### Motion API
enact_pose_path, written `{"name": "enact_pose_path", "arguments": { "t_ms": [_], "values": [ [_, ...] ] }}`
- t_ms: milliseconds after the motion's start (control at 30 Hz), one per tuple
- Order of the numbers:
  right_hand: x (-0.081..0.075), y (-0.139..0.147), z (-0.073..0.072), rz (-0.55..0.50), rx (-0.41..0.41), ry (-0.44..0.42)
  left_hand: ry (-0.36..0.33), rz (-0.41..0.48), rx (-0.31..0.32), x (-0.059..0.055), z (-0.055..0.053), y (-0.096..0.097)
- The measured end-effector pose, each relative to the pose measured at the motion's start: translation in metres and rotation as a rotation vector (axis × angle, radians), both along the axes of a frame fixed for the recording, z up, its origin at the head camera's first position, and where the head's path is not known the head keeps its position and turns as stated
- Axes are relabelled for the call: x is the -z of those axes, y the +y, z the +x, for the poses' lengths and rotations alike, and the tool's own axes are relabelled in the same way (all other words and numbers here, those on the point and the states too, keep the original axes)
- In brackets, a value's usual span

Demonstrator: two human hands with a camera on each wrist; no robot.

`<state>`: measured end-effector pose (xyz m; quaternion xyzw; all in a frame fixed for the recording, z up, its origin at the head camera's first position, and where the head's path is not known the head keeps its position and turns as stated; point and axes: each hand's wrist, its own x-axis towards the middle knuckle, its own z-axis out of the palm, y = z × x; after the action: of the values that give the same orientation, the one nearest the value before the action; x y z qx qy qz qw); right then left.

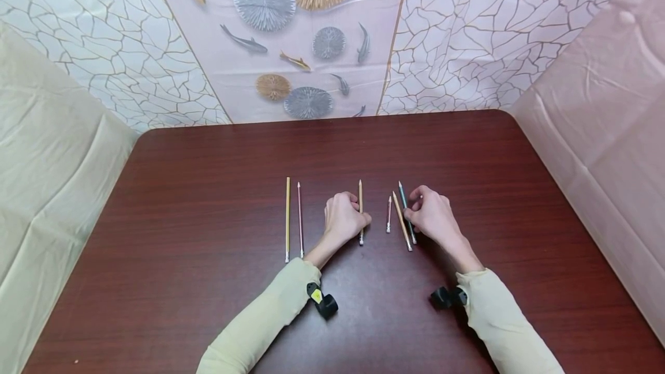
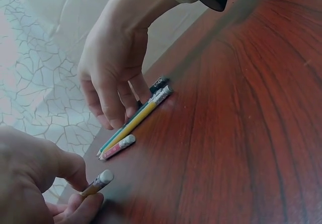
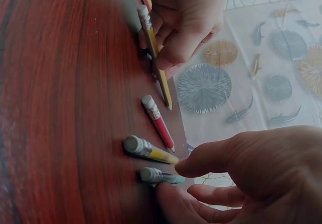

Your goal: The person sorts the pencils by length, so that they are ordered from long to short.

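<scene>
My left hand [image 1: 345,215] pinches a short yellow pencil [image 1: 361,189] between thumb and fingers, its white eraser end toward me. To the right, my right hand [image 1: 433,215] has its thumb and fingertips around a teal pencil [image 1: 402,194], which lies slanted on the table. Close along that one lies a yellow pencil [image 1: 401,221], eraser nearest me; in the right wrist view the yellow pencil [image 3: 156,153] is right by the thumb. A short red pencil [image 1: 388,215] sits between the two hands. In the left wrist view, the held pencil's eraser [image 2: 105,176] sticks out past the fingers.
Left of my left hand, a long yellow pencil [image 1: 288,218] and a long dark red pencil [image 1: 299,218] lie side by side. The brown wooden table [image 1: 182,235] ends at a patterned cloth [image 1: 306,62] behind, with plain pale cloth [image 1: 597,108] on both sides.
</scene>
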<state>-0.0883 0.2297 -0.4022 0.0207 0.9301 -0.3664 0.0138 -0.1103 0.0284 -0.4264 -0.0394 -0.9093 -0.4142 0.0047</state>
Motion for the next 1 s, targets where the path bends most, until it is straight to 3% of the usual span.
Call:
{"name": "enact_pose_path", "arguments": {
  "t_ms": [367,700,1000],
  "values": [
    [0.0028,-0.0055,-0.0016,0.092,0.007,0.008,0.001,0.005,0.000,-0.0022,-0.0002,-0.0019],
    [0.0042,-0.0074,-0.0036,0.186,0.003,0.034,-0.042,-0.004,0.008,-0.0053,-0.0012,-0.0032],
    [0.0026,-0.0099,-0.0036,0.196,0.024,-0.007,-0.079,0.018,-0.008,-0.0038,-0.0026,-0.0032]
  ]
}}
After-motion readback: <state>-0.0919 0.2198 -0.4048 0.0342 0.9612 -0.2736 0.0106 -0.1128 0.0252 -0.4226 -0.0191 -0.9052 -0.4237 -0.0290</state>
